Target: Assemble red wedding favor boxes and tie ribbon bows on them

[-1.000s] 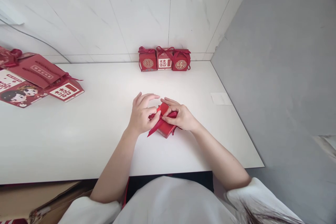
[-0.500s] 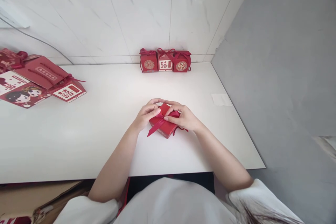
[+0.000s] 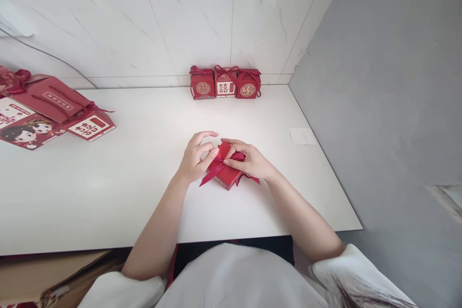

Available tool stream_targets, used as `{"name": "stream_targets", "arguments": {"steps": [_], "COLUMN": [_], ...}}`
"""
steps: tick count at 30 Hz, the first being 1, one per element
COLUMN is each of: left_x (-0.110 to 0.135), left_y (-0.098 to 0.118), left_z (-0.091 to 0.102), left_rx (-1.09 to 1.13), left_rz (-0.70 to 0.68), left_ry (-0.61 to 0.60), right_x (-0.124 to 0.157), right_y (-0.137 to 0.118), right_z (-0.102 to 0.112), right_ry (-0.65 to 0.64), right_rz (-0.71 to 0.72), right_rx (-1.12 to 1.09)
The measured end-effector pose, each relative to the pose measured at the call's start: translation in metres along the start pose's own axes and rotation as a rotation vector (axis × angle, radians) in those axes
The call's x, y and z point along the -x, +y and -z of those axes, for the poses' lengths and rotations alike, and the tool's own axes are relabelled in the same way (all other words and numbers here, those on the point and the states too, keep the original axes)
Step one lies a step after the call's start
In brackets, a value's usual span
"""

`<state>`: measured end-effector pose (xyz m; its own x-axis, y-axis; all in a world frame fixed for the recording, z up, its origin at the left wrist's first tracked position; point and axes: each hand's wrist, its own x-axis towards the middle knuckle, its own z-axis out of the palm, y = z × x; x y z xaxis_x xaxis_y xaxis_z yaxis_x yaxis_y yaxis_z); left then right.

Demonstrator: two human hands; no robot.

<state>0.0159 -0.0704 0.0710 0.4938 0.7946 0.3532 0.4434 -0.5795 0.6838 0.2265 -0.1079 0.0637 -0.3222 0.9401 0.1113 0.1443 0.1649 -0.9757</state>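
A small red gift box lies on the table in front of me, a dark red ribbon tied across its top in a bow. My right hand pinches the ribbon near the knot between thumb and fingers, its palm over the box's right side. My left hand is at the box's left edge. Its index finger is stretched out and raised off the box, and the thumb tip rests close to the ribbon. One ribbon tail hangs to the lower left, and another shows under my right wrist.
Three red ribboned boxes stand in a row against the tiled wall. Left on the white table lie several red bags and boxes. A white paper slip lies by the grey wall at the right. Below the table's front edge is a cardboard box.
My left hand has loosened and drawn slightly left, its index finger lifting off the far side of the box. My right hand stays at the knot. The view has shifted slightly.
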Motion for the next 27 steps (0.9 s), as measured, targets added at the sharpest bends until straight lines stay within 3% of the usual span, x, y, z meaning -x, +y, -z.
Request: {"name": "stream_targets", "arguments": {"steps": [5, 9, 18, 27], "left_x": [0.000, 0.001, 0.002, 0.002], "left_y": [0.001, 0.011, 0.015, 0.011], "left_z": [-0.005, -0.009, -0.012, -0.017], "left_rx": [0.335, 0.326, 0.261, 0.386], "left_rz": [0.131, 0.159, 0.175, 0.184], "left_ry": [0.014, -0.040, -0.076, -0.182], "right_x": [0.003, 0.006, 0.005, -0.001], "right_y": [-0.004, -0.007, -0.008, 0.004], "right_z": [0.024, 0.033, 0.024, 0.021], "right_ry": [-0.022, 0.020, -0.084, -0.029], "right_rz": [-0.077, -0.071, -0.063, -0.011], "right_rx": [-0.132, -0.088, -0.071, -0.126]}}
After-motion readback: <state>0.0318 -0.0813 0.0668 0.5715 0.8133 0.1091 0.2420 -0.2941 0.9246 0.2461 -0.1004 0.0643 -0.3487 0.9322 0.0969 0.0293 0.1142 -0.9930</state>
